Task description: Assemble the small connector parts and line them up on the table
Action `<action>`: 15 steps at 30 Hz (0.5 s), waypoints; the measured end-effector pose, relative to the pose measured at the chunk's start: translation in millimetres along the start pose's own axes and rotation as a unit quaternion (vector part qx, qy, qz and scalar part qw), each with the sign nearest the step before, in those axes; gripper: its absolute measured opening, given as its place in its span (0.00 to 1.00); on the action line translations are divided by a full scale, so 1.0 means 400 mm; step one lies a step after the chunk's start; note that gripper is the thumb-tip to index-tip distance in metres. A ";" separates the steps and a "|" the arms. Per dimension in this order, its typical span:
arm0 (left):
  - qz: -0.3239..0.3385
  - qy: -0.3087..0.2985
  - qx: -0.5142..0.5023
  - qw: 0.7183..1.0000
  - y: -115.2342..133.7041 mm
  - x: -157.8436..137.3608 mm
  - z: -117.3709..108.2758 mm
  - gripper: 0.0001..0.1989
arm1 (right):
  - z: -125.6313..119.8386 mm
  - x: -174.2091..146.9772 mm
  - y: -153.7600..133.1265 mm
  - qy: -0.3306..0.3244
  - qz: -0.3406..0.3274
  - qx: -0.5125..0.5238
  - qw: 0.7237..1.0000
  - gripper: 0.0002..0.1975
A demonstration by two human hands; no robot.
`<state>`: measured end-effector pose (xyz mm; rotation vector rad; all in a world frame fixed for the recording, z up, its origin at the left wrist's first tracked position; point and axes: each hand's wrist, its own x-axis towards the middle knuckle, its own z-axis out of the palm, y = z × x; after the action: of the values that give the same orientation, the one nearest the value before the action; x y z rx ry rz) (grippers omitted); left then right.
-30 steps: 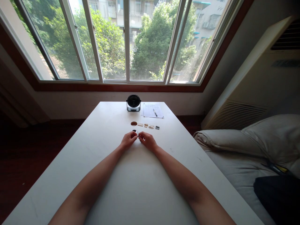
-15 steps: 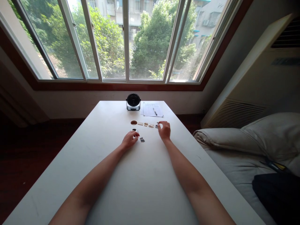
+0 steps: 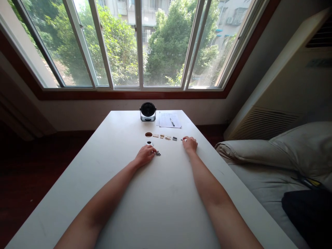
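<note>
At the left edge of a small pile of dark grey pieces (image 3: 158, 153) is my left hand (image 3: 145, 155). Its fingers are bent together at the pile, and what they pinch, if anything, is too small to make out. Just behind that hand lies a round silver-rimmed ring or dish (image 3: 149, 143) with a dark centre. My right hand (image 3: 191, 144) rests farther right on the table, thumb and forefinger closed at a tiny grey piece (image 3: 182, 139). To its left, a block of dark grey pieces (image 3: 174, 138) ends a row of pale pieces (image 3: 167, 137), gold-toned pieces (image 3: 162, 136) and cream pieces (image 3: 156, 136).
Beyond the row, a black round fan-like device (image 3: 148, 110) stands on the white table (image 3: 124, 193). Beside it are paper sheets (image 3: 166, 120) with a pen (image 3: 172, 121) on top. A round hole (image 3: 148, 134) pierces the tabletop. A beige sofa (image 3: 254, 173) adjoins the right side.
My right hand has moved right, away from the dark grey block, which now shows fully. My left hand has shifted slightly right, its fingertips reaching the loose pile.
</note>
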<state>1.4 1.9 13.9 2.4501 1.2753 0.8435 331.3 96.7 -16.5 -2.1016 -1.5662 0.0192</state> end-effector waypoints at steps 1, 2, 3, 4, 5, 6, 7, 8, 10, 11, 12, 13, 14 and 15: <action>0.003 -0.001 0.004 1.000 0.000 0.000 0.000 0.08 | 0.002 0.002 0.001 0.002 0.000 0.003 1.000 0.09; 0.006 -0.002 0.009 1.000 -0.001 -0.001 0.000 0.08 | 0.003 0.002 0.001 0.005 0.001 0.005 1.000 0.09; 0.010 -0.003 0.016 1.000 -0.001 -0.001 0.000 0.08 | 0.003 0.002 0.001 0.007 0.001 0.006 1.000 0.09; 0.012 -0.004 0.022 1.000 -0.002 -0.002 0.000 0.09 | 0.003 0.001 0.000 0.008 0.000 0.007 1.000 0.08; 0.014 -0.006 0.029 0.999 -0.003 -0.002 0.000 0.09 | 0.003 -0.001 -0.001 0.007 -0.003 0.006 1.000 0.08; 0.015 -0.010 0.035 0.999 -0.003 -0.002 0.000 0.09 | 0.002 -0.003 -0.003 0.006 -0.006 0.003 1.000 0.08; 0.014 -0.014 0.040 0.999 -0.004 -0.002 -0.001 0.09 | 0.001 -0.005 -0.006 0.004 -0.009 -0.001 1.000 0.08; 0.012 -0.018 0.044 0.999 -0.004 -0.002 -0.001 0.10 | 0.000 -0.008 -0.009 0.004 -0.011 -0.006 1.000 0.08; 0.008 -0.024 0.048 0.999 -0.005 -0.002 -0.002 0.10 | -0.002 -0.013 -0.014 0.009 -0.016 -0.016 1.000 0.09; 0.006 -0.026 0.048 0.999 -0.005 -0.002 -0.002 0.11 | -0.003 -0.015 -0.016 0.012 -0.020 -0.019 1.000 0.09; 0.005 -0.026 0.047 0.999 -0.005 -0.002 -0.003 0.11 | -0.003 -0.017 -0.018 0.014 -0.024 -0.020 0.999 0.10; 0.005 -0.027 0.046 0.999 -0.005 -0.002 -0.003 0.10 | -0.004 -0.018 -0.019 0.016 -0.029 -0.020 0.999 0.10; 0.006 -0.026 0.045 0.999 -0.004 -0.002 -0.004 0.10 | -0.004 -0.019 -0.020 0.016 -0.033 -0.018 0.999 0.11; 0.006 -0.026 0.043 0.999 -0.004 -0.002 -0.004 0.10 | -0.005 -0.020 -0.021 0.016 -0.037 -0.016 0.999 0.11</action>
<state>-0.9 2.2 14.1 2.5316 1.3064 0.7376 321.6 90.4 -13.7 -2.0570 -1.6339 -0.0646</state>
